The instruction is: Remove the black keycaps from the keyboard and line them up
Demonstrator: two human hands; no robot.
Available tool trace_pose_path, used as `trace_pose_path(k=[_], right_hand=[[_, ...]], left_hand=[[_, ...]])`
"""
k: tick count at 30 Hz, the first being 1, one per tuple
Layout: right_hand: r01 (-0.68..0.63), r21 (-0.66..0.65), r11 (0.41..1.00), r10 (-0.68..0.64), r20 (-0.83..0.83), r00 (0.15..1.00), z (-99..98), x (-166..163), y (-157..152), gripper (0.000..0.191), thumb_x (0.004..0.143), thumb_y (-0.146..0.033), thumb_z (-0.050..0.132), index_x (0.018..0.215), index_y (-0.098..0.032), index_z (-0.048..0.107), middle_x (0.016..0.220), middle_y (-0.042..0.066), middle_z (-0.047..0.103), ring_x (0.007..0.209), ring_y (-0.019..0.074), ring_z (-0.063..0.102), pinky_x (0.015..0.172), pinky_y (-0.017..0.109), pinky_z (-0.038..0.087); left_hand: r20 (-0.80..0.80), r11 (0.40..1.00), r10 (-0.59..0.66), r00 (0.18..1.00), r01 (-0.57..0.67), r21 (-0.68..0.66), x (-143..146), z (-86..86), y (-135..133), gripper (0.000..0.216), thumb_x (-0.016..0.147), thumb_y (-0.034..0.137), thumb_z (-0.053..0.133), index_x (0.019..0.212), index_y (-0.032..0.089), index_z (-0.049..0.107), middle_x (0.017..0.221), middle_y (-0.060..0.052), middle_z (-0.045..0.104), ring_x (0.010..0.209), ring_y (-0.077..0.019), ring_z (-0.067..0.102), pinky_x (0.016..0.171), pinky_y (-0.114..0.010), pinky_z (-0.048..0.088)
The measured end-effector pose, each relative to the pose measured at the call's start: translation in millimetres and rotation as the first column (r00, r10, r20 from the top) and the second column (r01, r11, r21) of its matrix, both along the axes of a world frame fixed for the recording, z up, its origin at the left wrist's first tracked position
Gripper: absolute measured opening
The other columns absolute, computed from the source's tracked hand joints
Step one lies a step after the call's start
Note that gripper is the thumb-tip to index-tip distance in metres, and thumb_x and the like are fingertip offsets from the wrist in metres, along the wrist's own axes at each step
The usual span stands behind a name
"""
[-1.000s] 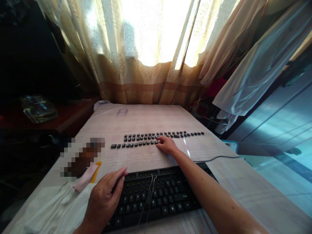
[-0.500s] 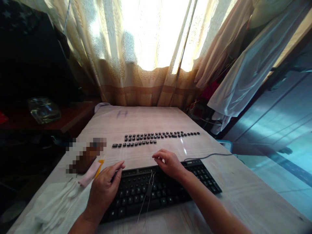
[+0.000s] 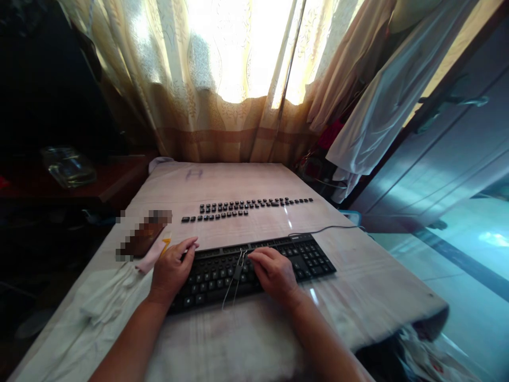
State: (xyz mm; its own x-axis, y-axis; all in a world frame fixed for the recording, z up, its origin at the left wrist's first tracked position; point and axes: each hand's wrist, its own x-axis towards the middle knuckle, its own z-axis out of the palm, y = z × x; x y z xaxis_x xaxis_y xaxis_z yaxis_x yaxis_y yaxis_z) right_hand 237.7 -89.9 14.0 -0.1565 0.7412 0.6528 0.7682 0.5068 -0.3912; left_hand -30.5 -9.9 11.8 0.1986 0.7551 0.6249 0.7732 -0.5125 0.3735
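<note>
A black keyboard [image 3: 312, 260] lies across the cloth-covered table [image 3: 358, 286] in front of me. My left hand [image 3: 172, 269] curls round its left end, thumb stretched along the top edge. My right hand [image 3: 273, 271] lies palm down on the middle keys with its fingers spread, the fingertips beside a wire keycap puller [image 3: 237, 271] that rests on the keys. Two rows of loose black keycaps [image 3: 254, 203] are lined up on the table beyond the keyboard.
The keyboard's cable [image 3: 326, 229] runs off to the right. A blurred-out object [image 3: 143, 236], a pink cloth [image 3: 148, 261] and a white cloth [image 3: 99, 297] lie at the left. A glass dish [image 3: 67, 167] sits on a side shelf. Curtains [image 3: 222, 79] hang behind.
My right hand has pulled back from the rows of keycaps and come down on the keyboard beside the puller. My left hand has stayed on the keyboard's left end. The view has tilted.
</note>
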Motion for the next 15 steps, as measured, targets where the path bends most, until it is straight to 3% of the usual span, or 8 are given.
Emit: trace_pose_path(k=[4,7,9,12,15], right_hand=[[0.02,-0.12,0.993,0.009,0.242,0.97,8.1,-5,0,0.03,0.09,-0.01,0.053,0.109,-0.023,0.071,0.11,0.007,0.071,0.097,0.0209,0.065,0.086,0.031,0.052],[0.059,-0.262,0.963,0.071,0.458,0.886,26.4,-9,10,0.033,0.091,-0.013,0.055,0.117,-0.029,0.069,0.115,0.007,0.068,0.101,0.0224,0.063,0.084,0.031,0.051],[0.034,-0.35,0.936,0.179,0.558,0.81,41.0,-12,20,0.03,0.091,-0.015,0.057,0.115,-0.028,0.069,0.113,0.008,0.066,0.1,0.0241,0.062,0.08,0.032,0.051],[-0.024,-0.452,0.892,0.317,0.585,0.746,57.3,-18,34,0.018,0.089,-0.013,0.058,0.095,-0.019,0.074,0.105,0.013,0.066,0.098,0.0271,0.062,0.075,0.034,0.051],[-0.083,-0.493,0.866,0.371,0.52,0.769,60.8,-21,43,0.015,0.085,-0.009,0.06,0.08,-0.015,0.073,0.096,0.013,0.067,0.094,0.0256,0.062,0.075,0.033,0.05]], left_hand=[[-0.008,1.0,0.012,1.0,-0.012,-0.003,-1,-1.0,-1,0.034,0.093,0.036,0.045,0.106,0.019,0.071,0.091,-0.006,0.079,0.084,-0.0243,0.074,0.079,-0.035,0.057],[-0.016,1.0,0.009,1.0,-0.009,0.008,-2,-1.6,-5,0.035,0.093,0.036,0.044,0.105,0.018,0.071,0.093,-0.008,0.078,0.085,-0.0257,0.074,0.08,-0.037,0.057],[-0.023,1.0,-0.006,1.0,0.006,0.015,-1,-1.3,-9,0.035,0.094,0.037,0.044,0.105,0.017,0.071,0.094,-0.009,0.078,0.086,-0.0256,0.073,0.082,-0.038,0.057],[-0.045,0.999,-0.048,0.998,0.049,0.021,0,0.9,-17,0.036,0.094,0.04,0.045,0.106,0.018,0.07,0.096,-0.009,0.078,0.089,-0.0254,0.073,0.086,-0.04,0.056],[-0.076,0.994,-0.109,0.991,0.111,0.021,4,4.1,-27,0.038,0.093,0.045,0.048,0.111,0.019,0.068,0.105,-0.009,0.076,0.099,-0.0257,0.07,0.094,-0.042,0.053]])
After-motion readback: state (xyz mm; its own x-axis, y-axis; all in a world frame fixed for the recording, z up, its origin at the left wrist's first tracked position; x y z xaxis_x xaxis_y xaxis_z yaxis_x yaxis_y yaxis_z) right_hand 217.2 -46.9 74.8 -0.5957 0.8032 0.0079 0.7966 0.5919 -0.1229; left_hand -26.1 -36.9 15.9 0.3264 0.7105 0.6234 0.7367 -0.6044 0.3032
